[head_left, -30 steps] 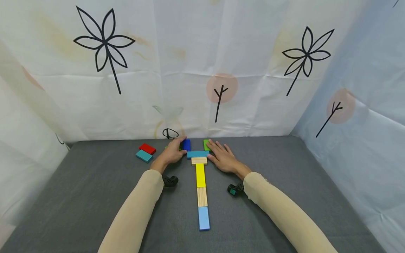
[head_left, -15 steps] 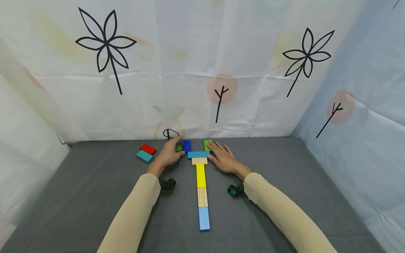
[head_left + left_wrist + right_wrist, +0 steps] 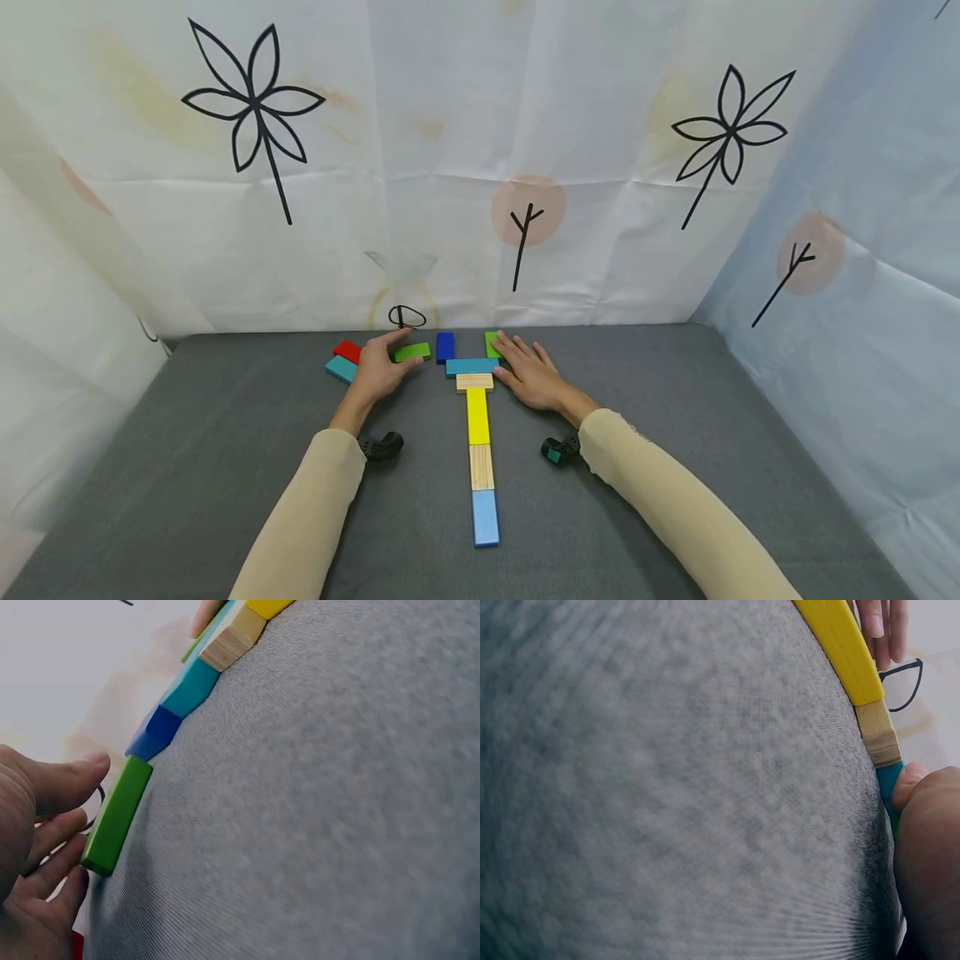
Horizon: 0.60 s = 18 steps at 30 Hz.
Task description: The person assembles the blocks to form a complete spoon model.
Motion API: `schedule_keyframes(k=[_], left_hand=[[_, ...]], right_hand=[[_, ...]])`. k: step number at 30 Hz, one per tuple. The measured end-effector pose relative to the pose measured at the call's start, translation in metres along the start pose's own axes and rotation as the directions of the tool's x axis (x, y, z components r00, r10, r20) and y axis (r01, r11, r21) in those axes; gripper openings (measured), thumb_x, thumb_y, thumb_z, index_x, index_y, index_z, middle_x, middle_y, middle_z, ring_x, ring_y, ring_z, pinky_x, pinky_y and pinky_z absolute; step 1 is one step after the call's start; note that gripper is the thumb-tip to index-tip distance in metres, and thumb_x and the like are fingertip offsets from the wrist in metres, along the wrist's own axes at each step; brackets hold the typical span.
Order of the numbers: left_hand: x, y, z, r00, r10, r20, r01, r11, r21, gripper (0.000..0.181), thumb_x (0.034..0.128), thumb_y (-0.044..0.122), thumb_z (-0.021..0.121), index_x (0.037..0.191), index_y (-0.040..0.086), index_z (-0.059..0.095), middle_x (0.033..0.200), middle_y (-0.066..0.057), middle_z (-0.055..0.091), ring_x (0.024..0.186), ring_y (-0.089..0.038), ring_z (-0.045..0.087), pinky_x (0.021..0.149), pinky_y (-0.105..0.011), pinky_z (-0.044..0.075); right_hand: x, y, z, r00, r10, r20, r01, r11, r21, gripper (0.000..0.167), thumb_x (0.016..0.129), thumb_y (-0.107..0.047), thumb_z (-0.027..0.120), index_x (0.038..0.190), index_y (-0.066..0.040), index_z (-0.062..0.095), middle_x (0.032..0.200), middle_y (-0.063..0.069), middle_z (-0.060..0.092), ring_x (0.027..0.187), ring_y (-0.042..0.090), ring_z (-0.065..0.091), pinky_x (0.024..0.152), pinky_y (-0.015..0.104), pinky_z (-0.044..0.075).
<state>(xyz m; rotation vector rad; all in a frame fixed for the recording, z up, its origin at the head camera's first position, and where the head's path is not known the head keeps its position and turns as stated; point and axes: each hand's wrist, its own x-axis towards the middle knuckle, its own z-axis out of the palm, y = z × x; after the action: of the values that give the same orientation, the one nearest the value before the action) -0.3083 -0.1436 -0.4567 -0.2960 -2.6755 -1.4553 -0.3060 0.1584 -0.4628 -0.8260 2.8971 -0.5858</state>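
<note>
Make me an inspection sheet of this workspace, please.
Surface: grey tabletop, looks flat.
Blocks: light-blue block, near wood block, yellow block, far wood block run up to a teal crosspiece; dark-blue block behind its left end.
Clutter: red block, turquoise block, lying apart, left.
Grips: left grip beside left green block, contact unclear; right grip, fingers spread, partly covers right green block.
Cables: thin dark line near left corner; cord or print, unclear.
Surroundings: white backdrop with black plant drawings.

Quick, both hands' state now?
Left hand: open beside the left green block, holding nothing.
Right hand: open, spread at the right green block and crosswise teal block.
</note>
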Motion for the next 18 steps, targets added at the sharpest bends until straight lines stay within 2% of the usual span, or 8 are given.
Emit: schedule_keyframes(k=[7, 18], left_hand=[[-0.0063, -0.006, -0.0007, 0.999, -0.027, -0.038, 0.027, 1.0, 0.001, 0.057, 0.0923, 0.006, 0.075, 0.143, -0.006, 0.053, 0.142, -0.025, 0.056, 0.131, -0.039, 0.053, 0.108, -0.052, 0.042], [-0.0082, -0.0083, 0.0032, 0.995, -0.05, -0.084, 0.05, 0.999, 0.0, 0.046, 0.0917, 0.004, 0.075, 0.135, -0.002, 0.063, 0.132, -0.023, 0.064, 0.122, -0.037, 0.06, 0.102, -0.051, 0.048]], right_hand=[[0.0003, 0.0, 0.0003, 1.0, 0.002, 0.003, -0.002, 1.0, 0.008, 0.061, 0.111, -0.037, 0.037, 0.163, -0.011, 0.02, 0.17, 0.009, 0.013, 0.155, 0.035, 0.011, 0.122, 0.058, 0.001], [-0.0001, 0.0002, 0.0008, 1.0, 0.004, 0.004, -0.004, 1.0, 0.002, 0.061, 0.111, -0.037, 0.037, 0.163, -0.011, 0.02, 0.17, 0.009, 0.012, 0.155, 0.035, 0.011, 0.121, 0.059, 0.001]])
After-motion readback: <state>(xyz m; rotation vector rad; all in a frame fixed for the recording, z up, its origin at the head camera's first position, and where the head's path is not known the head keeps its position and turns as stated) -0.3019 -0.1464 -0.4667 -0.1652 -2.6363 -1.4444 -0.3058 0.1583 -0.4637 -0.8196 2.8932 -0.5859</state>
